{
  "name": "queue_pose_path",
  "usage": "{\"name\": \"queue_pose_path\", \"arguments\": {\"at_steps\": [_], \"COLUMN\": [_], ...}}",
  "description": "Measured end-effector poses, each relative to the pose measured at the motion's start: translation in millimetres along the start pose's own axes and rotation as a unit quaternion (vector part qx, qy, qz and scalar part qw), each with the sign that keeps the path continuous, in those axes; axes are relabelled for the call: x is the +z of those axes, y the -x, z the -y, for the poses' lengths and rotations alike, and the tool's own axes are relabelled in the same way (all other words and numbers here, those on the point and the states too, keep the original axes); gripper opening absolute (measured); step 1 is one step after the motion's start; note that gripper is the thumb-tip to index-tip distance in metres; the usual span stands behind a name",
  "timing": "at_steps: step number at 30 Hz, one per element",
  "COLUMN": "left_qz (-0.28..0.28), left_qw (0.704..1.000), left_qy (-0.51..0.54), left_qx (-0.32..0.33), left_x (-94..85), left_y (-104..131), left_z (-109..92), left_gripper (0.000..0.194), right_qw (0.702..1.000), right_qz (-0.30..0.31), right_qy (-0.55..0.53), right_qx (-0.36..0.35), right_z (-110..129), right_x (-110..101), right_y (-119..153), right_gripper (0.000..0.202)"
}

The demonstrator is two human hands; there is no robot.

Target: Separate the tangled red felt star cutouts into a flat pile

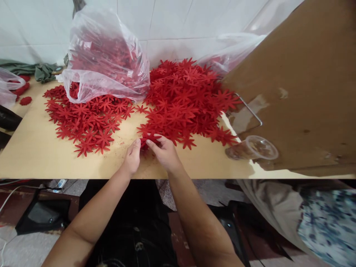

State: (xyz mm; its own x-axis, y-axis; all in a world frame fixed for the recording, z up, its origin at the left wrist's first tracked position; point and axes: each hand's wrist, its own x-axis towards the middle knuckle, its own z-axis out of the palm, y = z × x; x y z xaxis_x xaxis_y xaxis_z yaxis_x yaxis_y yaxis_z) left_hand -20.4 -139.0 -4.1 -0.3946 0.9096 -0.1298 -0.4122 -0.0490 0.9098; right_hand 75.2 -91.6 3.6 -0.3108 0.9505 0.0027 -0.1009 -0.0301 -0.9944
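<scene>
My left hand (132, 155) and my right hand (164, 151) meet near the table's front edge. Between them is a red flower-shaped piece (150, 138), pinched by the fingers of both hands; whether it is one layer or more, I cannot tell. Just behind my hands rises a large heap of red star-like flower pieces (183, 100). A flatter pile of similar pieces (86, 122) spreads to the left. On its back part rests a clear plastic bag (108, 63) full of red pieces.
A clear plastic cup (253, 147) lies tipped beside a large brown board (300, 92) with a metal handle at right. More bags and a green cloth (41, 71) are behind the table (33, 155). A person's patterned clothing (328, 222) shows at lower right.
</scene>
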Motion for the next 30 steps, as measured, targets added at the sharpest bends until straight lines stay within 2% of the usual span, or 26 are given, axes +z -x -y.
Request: {"name": "queue_pose_path", "arguments": {"at_steps": [3,8,13,17,23,25,30], "left_qz": [0.009,-0.008,0.012,0.014,0.017,0.029,0.080], "left_qw": [1.000,1.000,1.000,1.000,1.000,1.000,0.996], "left_qy": [-0.026,0.020,0.019,0.012,0.008,-0.004,-0.047], "left_qx": [-0.010,-0.011,-0.009,-0.008,-0.012,-0.008,0.006], "left_x": [-0.2,-3.7,-3.1,-1.7,2.9,5.5,10.0], "left_y": [-1.0,-4.7,-4.0,-2.9,-1.0,0.3,4.4], "left_z": [1.3,8.1,7.1,4.6,-1.3,-3.7,-7.1], "left_gripper": [0.022,0.028,0.032,0.032,0.029,0.029,0.035], "right_qw": [0.998,0.989,0.993,0.984,0.979,0.982,0.997], "right_qz": [-0.054,-0.139,-0.106,-0.148,-0.177,-0.166,-0.074], "right_qy": [-0.009,-0.051,0.040,0.100,0.096,0.089,0.026], "right_qx": [-0.017,-0.006,-0.034,-0.014,-0.001,0.003,-0.019], "right_z": [-3.4,-4.1,-2.9,-9.5,-9.3,-7.0,-5.3], "right_x": [-4.4,-13.2,-17.6,-23.6,-28.8,-27.3,-17.0], "right_y": [-0.6,-1.7,1.8,1.3,0.4,1.8,5.8], "right_gripper": [0.025,0.034,0.039,0.049,0.053,0.051,0.032]}}
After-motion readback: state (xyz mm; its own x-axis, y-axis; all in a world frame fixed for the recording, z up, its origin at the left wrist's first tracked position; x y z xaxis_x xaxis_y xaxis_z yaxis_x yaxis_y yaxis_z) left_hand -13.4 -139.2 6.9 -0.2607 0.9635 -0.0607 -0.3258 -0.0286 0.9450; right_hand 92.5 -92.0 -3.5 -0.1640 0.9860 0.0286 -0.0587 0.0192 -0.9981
